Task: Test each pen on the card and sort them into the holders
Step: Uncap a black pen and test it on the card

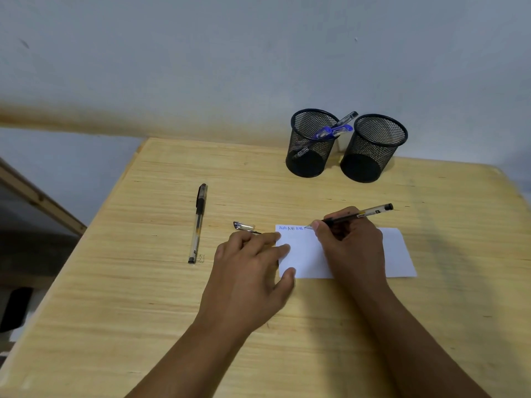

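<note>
Right hand (352, 242) grips a dark pen (356, 216), tip on the far-left edge of the card (304, 254), beside blue scribbles. Left hand (253, 262) flat, fingers pinning the card's left edge. Keep that pressure and make short light strokes so the card does not slide. Capped pen (198, 222) waits left; holders (311, 143) far, left one holding pens

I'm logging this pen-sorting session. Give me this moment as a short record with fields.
right hand: grips black pen, tip on card
left hand: fingers flat, pressing card's left edge
card: white, blue scribbles along top left
left holder: black mesh, holds blue pens
right holder: no pens visible
capped pen: lies on table, untouched
loose cap: beside left hand
</note>
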The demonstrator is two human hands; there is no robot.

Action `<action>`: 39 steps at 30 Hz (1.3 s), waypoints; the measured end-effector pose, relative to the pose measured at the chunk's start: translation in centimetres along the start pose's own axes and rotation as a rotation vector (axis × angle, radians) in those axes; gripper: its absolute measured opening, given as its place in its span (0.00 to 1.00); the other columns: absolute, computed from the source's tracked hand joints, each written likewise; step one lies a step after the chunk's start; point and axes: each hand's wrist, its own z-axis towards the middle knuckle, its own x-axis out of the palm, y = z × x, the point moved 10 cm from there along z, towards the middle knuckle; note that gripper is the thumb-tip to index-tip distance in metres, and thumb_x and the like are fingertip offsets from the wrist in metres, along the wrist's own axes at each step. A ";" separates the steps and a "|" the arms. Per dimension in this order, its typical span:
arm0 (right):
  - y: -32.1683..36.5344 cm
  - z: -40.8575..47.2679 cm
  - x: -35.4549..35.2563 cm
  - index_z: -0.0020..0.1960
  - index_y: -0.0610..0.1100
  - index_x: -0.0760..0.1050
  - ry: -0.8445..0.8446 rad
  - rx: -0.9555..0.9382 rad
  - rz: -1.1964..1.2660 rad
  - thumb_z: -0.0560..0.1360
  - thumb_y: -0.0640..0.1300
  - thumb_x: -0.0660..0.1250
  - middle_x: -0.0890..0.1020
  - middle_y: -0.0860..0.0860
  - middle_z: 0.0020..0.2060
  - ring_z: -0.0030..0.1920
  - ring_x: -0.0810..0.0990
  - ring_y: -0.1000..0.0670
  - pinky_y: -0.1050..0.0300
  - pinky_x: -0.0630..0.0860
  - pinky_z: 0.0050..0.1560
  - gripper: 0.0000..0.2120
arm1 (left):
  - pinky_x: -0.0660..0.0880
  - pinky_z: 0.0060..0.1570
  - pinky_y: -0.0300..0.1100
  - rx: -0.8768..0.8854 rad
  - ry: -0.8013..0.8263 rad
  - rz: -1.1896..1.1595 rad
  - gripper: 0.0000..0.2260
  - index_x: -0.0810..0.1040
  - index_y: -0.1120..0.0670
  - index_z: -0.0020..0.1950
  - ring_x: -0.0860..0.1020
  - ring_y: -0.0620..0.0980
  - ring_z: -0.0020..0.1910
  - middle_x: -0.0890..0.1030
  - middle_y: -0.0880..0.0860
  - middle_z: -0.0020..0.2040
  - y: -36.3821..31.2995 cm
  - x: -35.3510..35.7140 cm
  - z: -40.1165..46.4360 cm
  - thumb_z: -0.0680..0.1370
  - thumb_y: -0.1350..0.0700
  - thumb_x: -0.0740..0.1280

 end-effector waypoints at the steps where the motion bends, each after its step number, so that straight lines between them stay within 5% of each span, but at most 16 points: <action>1: 0.0 0.0 0.0 0.47 0.47 0.82 -0.002 0.003 0.003 0.75 0.49 0.71 0.80 0.59 0.35 0.39 0.77 0.63 0.62 0.73 0.48 0.06 | 0.69 0.54 0.47 0.001 -0.001 0.001 0.15 0.81 0.42 0.57 0.71 0.49 0.60 0.78 0.39 0.62 0.0 0.0 0.0 0.72 0.40 0.67; 9: 0.1 -0.1 -0.1 0.46 0.48 0.80 0.008 0.002 -0.006 0.75 0.49 0.72 0.79 0.62 0.34 0.39 0.77 0.65 0.71 0.70 0.42 0.04 | 0.70 0.53 0.47 -0.002 0.000 -0.001 0.15 0.81 0.42 0.56 0.71 0.49 0.60 0.78 0.40 0.62 -0.1 -0.1 0.0 0.72 0.40 0.67; 13: 0.2 -0.1 -0.2 0.45 0.47 0.80 -0.013 0.012 0.015 0.75 0.48 0.72 0.82 0.57 0.36 0.40 0.79 0.62 0.63 0.71 0.43 0.04 | 0.70 0.52 0.48 -0.006 0.002 0.014 0.15 0.81 0.42 0.56 0.72 0.49 0.60 0.79 0.40 0.62 -0.1 -0.1 0.1 0.72 0.40 0.66; 17: 0.2 -0.1 -0.1 0.46 0.47 0.80 0.004 0.019 0.002 0.75 0.47 0.71 0.80 0.58 0.36 0.39 0.78 0.63 0.67 0.71 0.41 0.04 | 0.70 0.52 0.48 -0.003 0.002 0.012 0.15 0.81 0.42 0.56 0.71 0.49 0.60 0.79 0.40 0.62 -0.2 -0.2 0.1 0.72 0.40 0.66; 23: -0.1 -0.1 -0.2 0.46 0.46 0.79 -0.007 0.075 0.052 0.75 0.47 0.71 0.85 0.51 0.40 0.44 0.82 0.53 0.56 0.77 0.51 0.05 | 0.71 0.52 0.49 -0.004 -0.015 0.007 0.15 0.82 0.42 0.55 0.71 0.48 0.59 0.79 0.40 0.61 -0.2 -0.2 0.1 0.71 0.40 0.67; 30: -0.1 -0.1 -0.2 0.48 0.44 0.80 -0.001 0.079 0.045 0.75 0.47 0.71 0.84 0.52 0.40 0.42 0.81 0.55 0.58 0.75 0.49 0.06 | 0.72 0.52 0.49 -0.002 -0.010 0.013 0.15 0.82 0.42 0.56 0.71 0.49 0.60 0.79 0.40 0.62 -0.2 -0.2 0.1 0.72 0.40 0.66; 34: 0.0 -0.1 -0.1 0.47 0.45 0.78 0.007 0.064 0.021 0.75 0.46 0.71 0.79 0.59 0.35 0.38 0.77 0.62 0.68 0.71 0.41 0.05 | 0.70 0.52 0.48 -0.008 0.000 0.019 0.15 0.81 0.42 0.56 0.71 0.48 0.60 0.79 0.39 0.62 -0.2 0.0 0.2 0.72 0.40 0.66; 39: -0.1 0.0 -0.2 0.46 0.46 0.79 0.003 0.060 0.030 0.75 0.47 0.71 0.79 0.60 0.34 0.38 0.77 0.62 0.65 0.71 0.41 0.05 | 0.70 0.53 0.47 -0.009 -0.001 0.018 0.15 0.81 0.41 0.56 0.71 0.48 0.60 0.78 0.39 0.62 -0.1 0.0 0.2 0.72 0.40 0.66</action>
